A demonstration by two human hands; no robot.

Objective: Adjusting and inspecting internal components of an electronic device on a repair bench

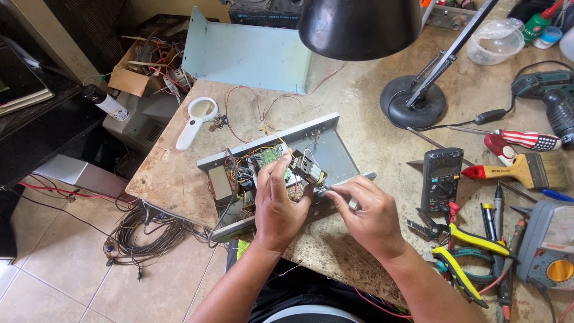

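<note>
An open grey metal chassis lies on the worn workbench, packed with wires, a small green circuit board and a transformer. My left hand grips a small metal component above the chassis, pinching it between thumb and fingers. My right hand holds a thin tool whose tip touches that component from the right. Both hands hover over the chassis's near edge.
A black desk lamp hangs over the bench's far side. A multimeter, pliers, a paintbrush, screwdrivers and a drill lie to the right. A magnifying glass lies at left. A grey metal cover stands behind.
</note>
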